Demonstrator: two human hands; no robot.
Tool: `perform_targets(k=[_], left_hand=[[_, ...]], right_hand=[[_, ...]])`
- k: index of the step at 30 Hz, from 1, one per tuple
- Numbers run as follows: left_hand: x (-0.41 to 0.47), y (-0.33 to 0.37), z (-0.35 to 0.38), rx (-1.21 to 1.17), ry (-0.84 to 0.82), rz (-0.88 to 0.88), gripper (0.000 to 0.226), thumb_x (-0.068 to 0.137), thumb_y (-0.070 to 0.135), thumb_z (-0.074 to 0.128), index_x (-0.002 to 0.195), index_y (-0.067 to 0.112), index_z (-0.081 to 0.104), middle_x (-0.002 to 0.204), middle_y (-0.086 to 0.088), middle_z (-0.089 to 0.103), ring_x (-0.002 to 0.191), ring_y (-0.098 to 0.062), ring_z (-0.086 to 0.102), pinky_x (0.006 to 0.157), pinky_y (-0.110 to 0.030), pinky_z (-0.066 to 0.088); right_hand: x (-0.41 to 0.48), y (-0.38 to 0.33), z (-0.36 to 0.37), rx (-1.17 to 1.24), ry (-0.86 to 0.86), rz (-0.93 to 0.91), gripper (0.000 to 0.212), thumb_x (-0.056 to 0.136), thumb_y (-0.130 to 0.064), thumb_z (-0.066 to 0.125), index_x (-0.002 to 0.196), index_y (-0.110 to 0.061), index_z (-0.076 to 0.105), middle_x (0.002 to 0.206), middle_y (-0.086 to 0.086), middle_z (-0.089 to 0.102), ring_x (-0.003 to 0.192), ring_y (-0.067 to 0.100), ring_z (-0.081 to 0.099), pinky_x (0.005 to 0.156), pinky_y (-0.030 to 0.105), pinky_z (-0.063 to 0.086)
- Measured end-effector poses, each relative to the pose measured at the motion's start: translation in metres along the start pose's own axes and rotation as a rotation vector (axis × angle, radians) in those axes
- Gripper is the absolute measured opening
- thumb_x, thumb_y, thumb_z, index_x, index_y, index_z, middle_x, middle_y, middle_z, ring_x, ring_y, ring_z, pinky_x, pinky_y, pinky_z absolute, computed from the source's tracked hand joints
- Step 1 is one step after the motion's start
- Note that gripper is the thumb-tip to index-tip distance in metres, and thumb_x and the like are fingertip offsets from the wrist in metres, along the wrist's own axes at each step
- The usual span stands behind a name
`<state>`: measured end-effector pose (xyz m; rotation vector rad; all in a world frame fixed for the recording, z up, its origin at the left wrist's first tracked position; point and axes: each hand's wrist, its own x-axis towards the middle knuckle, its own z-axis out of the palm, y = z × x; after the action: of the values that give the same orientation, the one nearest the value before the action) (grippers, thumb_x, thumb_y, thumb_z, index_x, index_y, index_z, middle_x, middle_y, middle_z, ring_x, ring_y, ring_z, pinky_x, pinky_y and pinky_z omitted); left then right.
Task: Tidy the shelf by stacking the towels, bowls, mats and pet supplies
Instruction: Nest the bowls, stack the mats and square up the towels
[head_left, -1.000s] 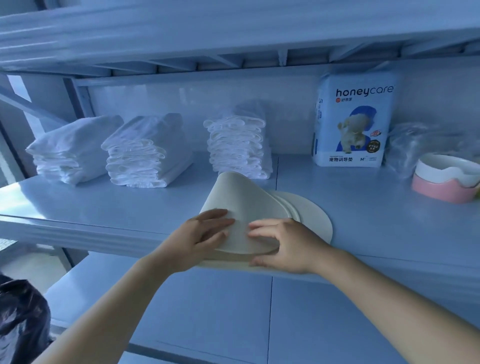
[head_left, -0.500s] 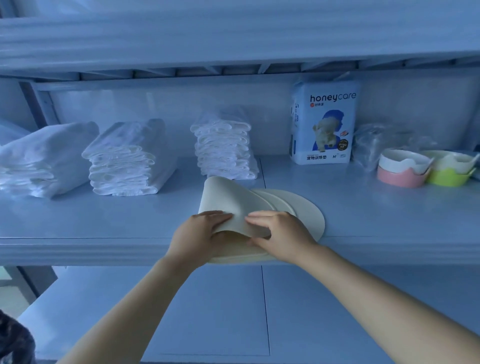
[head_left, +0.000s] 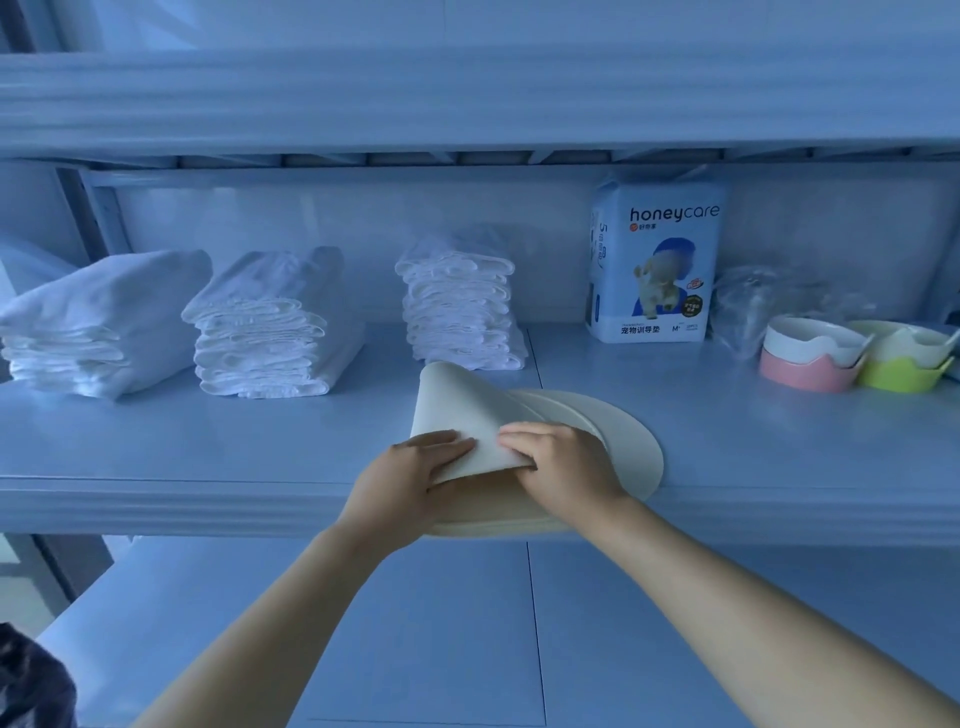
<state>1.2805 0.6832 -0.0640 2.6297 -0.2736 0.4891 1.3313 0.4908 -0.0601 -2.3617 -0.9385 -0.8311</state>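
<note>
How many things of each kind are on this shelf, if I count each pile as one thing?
Towel piles: 3
Bowl sets: 2
Pet pad pack: 1
Mat pile: 1
Clear plastic bag: 1
Total: 8

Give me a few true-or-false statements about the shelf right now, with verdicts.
1. The left hand and the right hand both grip the top mat's curled-up edge. True.
2. Four towel stacks sit on the shelf. False: there are three.
3. The honeycare pack lies flat. False: it stands upright.
4. The pink bowl sits left of the green bowl. True.
</note>
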Motion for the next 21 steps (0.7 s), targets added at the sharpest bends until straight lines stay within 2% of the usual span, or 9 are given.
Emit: perform_targets(k=[3, 6, 10, 12, 16, 19, 21], left_hand=[[-0.002, 0.001, 0.0, -0.089, -0.027, 0.071, 0.051, 0.091, 0.019, 0.051, 0.136, 0.041, 0.041, 0.148, 0.015, 0.034, 0.133, -0.006, 0.035, 0.104, -0.023, 0.034], [0.0, 0.009, 0.003, -0.153, 0.002, 0.118, 0.053, 0.092, 0.012, 0.046, 0.137, 0.041, 0.04, 0.146, 0.018, 0.034, 0.133, 0.0, 0.032, 0.105, -0.015, 0.028], [0.005, 0.014, 0.006, -0.103, -0.034, 0.162, 0.045, 0.095, 0.016, 0.042, 0.135, 0.038, 0.045, 0.141, 0.021, 0.04, 0.13, 0.002, 0.036, 0.099, -0.005, 0.026], [0.005, 0.013, 0.008, -0.059, -0.064, 0.176, 0.041, 0.096, 0.022, 0.042, 0.134, 0.039, 0.045, 0.138, 0.025, 0.039, 0.129, 0.004, 0.036, 0.094, 0.001, 0.022], [0.008, 0.014, 0.011, -0.066, -0.093, 0.167, 0.042, 0.094, 0.024, 0.046, 0.132, 0.041, 0.046, 0.14, 0.025, 0.038, 0.129, 0.005, 0.034, 0.096, -0.003, 0.022], [0.01, 0.017, 0.014, -0.046, -0.114, 0.168, 0.046, 0.09, 0.023, 0.052, 0.132, 0.042, 0.047, 0.142, 0.024, 0.037, 0.13, 0.002, 0.035, 0.1, -0.011, 0.027], [0.009, 0.018, 0.018, -0.067, -0.184, 0.157, 0.049, 0.085, 0.033, 0.051, 0.133, 0.044, 0.044, 0.144, 0.025, 0.032, 0.132, 0.002, 0.031, 0.104, -0.016, 0.025]], right_hand=[[0.007, 0.014, -0.02, -0.01, 0.101, -0.052, 0.042, 0.058, 0.013, 0.06, 0.09, -0.011, 0.075, 0.098, 0.002, 0.073, 0.084, 0.024, 0.07, 0.069, 0.038, 0.058], [0.009, 0.031, -0.036, -0.028, 0.179, -0.062, 0.042, 0.058, 0.015, 0.062, 0.089, -0.01, 0.076, 0.095, 0.003, 0.074, 0.084, 0.024, 0.071, 0.071, 0.04, 0.058], [-0.01, 0.05, -0.035, 0.008, 0.072, 0.096, 0.042, 0.067, 0.014, 0.058, 0.096, -0.01, 0.074, 0.103, 0.002, 0.072, 0.097, 0.022, 0.068, 0.081, 0.038, 0.055], [-0.015, 0.059, -0.034, 0.049, 0.055, 0.163, 0.038, 0.07, 0.014, 0.057, 0.094, -0.01, 0.075, 0.102, 0.001, 0.073, 0.097, 0.02, 0.068, 0.082, 0.035, 0.054], [-0.016, 0.067, -0.045, 0.058, 0.066, 0.115, 0.045, 0.062, 0.019, 0.054, 0.088, -0.01, 0.076, 0.096, 0.001, 0.074, 0.092, 0.019, 0.069, 0.082, 0.027, 0.052], [-0.028, 0.074, -0.05, 0.016, -0.072, 0.053, 0.039, 0.063, 0.017, 0.056, 0.084, -0.01, 0.075, 0.094, -0.002, 0.074, 0.09, 0.017, 0.068, 0.077, 0.023, 0.051], [-0.036, 0.077, -0.047, 0.01, -0.174, 0.085, 0.037, 0.068, 0.013, 0.056, 0.089, -0.01, 0.075, 0.1, -0.003, 0.072, 0.095, 0.016, 0.066, 0.081, 0.02, 0.047]])
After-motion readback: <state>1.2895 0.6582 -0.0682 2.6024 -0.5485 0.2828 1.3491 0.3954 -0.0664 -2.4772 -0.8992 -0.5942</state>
